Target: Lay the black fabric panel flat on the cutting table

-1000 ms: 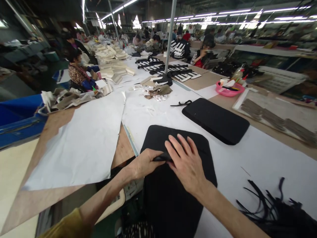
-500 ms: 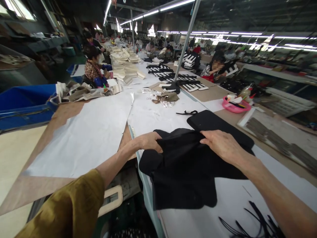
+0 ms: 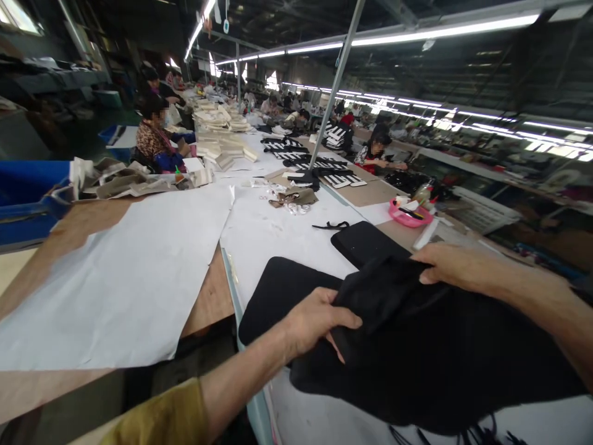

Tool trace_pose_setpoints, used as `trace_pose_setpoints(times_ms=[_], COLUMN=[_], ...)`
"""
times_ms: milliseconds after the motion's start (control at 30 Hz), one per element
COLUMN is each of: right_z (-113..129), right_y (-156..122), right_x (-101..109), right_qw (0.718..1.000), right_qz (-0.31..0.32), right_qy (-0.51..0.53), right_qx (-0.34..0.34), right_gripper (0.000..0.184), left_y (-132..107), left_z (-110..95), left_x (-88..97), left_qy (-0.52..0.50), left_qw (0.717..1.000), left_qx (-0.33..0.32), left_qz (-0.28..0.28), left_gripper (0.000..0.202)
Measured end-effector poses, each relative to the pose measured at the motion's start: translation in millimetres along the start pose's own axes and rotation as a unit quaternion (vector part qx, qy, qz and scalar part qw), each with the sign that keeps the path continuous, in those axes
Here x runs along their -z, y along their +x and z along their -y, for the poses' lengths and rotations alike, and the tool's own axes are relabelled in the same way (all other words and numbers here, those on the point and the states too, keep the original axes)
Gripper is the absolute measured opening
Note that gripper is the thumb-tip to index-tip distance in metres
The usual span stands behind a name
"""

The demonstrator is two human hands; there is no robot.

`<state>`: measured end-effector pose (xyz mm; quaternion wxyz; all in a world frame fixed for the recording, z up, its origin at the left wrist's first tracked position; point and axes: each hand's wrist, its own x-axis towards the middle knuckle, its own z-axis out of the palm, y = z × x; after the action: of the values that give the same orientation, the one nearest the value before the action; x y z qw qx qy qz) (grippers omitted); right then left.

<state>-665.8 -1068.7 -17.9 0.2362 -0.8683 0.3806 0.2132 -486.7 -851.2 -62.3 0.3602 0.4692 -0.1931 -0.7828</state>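
A large piece of black fabric is gripped by both my hands over the white-covered table. My left hand pinches its near-left edge, thumb on top and fingers underneath. My right hand holds the far-right part, thumb and fingers closed on the cloth. Between the hands the fabric bunches into folds. Beneath it, to the left, lies a flat black panel with rounded corners. Another black panel lies beyond, a thin black strap beside it. Black cords show at the bottom edge, partly covered by the fabric.
White paper covers the wooden table at left. Fabric scraps lie farther up the table. A pink basket of bottles and tools stands right. A metal pole rises from the table. Co-workers sit farther off, beside stacked pieces.
Both hands have shifted right in view with the black fabric, which now spreads farther right. The rounded panel under its left side is more exposed. The camera view has turned slightly.
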Motion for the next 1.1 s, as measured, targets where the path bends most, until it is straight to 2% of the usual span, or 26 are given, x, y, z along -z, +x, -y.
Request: trace_pose_setpoints(times_ms=[33, 67, 100, 167, 200, 233, 267, 300, 367, 433, 500, 667, 800, 900, 967, 1000, 1033, 1067, 1100], right_z=[7, 15, 24, 39, 45, 49, 51, 52, 50, 47, 45, 52, 55, 55, 60, 63, 67, 70, 71], right_y=[0, 0, -1, -4, -6, -9, -12, -15, -19, -21, -22, -21, -14, 3, 20, 29, 36, 41, 44], right_x=[7, 12, 13, 9, 4, -2, -8, -14, -24, -32, -40, -53, -55, -52, -50, -50, -51, -54, -60], right_qw=[0.998, 0.996, 0.994, 0.988, 0.984, 0.979, 0.976, 0.976, 0.981, 0.985, 0.983, 0.979, 0.971, 0.952, 0.934, 0.925, 0.919, 0.916, 0.915], right_qz=[0.036, 0.048, 0.047, 0.033, 0.024, 0.019, 0.019, 0.024, 0.042, 0.052, 0.047, 0.049, 0.05, -0.026, -0.113, -0.16, -0.203, -0.238, -0.267], right_qy=[-0.042, -0.074, -0.097, -0.147, -0.174, -0.196, -0.207, -0.207, -0.173, -0.137, -0.121, -0.101, -0.137, -0.206, -0.261, -0.282, -0.291, -0.286, -0.273], right_qx=[-0.003, -0.002, 0.006, 0.027, 0.04, 0.052, 0.062, 0.069, 0.079, 0.095, 0.13, 0.168, 0.188, 0.224, 0.215, 0.197, 0.173, 0.15, 0.129], right_gripper=[0.016, 0.016, 0.016, 0.015, 0.016, 0.017, 0.02, 0.022, 0.028, 0.03, 0.03, 0.019, 0.023, 0.018, 0.015, 0.018, 0.023, 0.028, 0.03], left_y=[-1, -2, -3, -4, -3, -2, -1, -1, -3, -7, -11, -7, 5, 17, 26, 31, 34, 37, 38], left_z=[14, 29, 45, 75, 87, 95, 100, 101, 95, 82, 69, 48, 35, 33, 43, 52, 63, 76, 90], left_x=[-12.6, -23.5, -32.2, -42.3, -44.1, -44.0, -42.5, -40.0, -33.5, -27.0, -21.9, -13.5, -11.7, -8.1, 3.2, 12.8, 25.1, 39.4, 54.9], left_qy=[0.047, 0.142, 0.268, 0.494, 0.562, 0.604, 0.622, 0.623, 0.61, 0.592, 0.565, 0.506, 0.445, 0.304, 0.134, 0.028, -0.083, -0.185, -0.267], left_qw=[0.998, 0.985, 0.947, 0.81, 0.739, 0.682, 0.645, 0.623, 0.607, 0.607, 0.633, 0.752, 0.843, 0.921, 0.963, 0.967, 0.953, 0.919, 0.874], left_qx=[-0.022, -0.059, -0.134, -0.28, -0.336, -0.374, -0.4, -0.417, -0.432, -0.439, -0.435, -0.348, -0.229, -0.151, -0.099, -0.073, -0.045, -0.019, 0.003], left_qz=[-0.031, -0.075, -0.119, -0.148, -0.16, -0.174, -0.195, -0.222, -0.27, -0.297, -0.301, -0.238, -0.197, -0.193, -0.211, -0.242, -0.289, -0.347, -0.407], left_gripper=[0.015, 0.015, 0.015, 0.007, 0.007, 0.01, 0.013, 0.016, 0.019, 0.018, 0.015, 0.021, 0.018, 0.018, 0.011, 0.008, 0.007, 0.01, 0.012])
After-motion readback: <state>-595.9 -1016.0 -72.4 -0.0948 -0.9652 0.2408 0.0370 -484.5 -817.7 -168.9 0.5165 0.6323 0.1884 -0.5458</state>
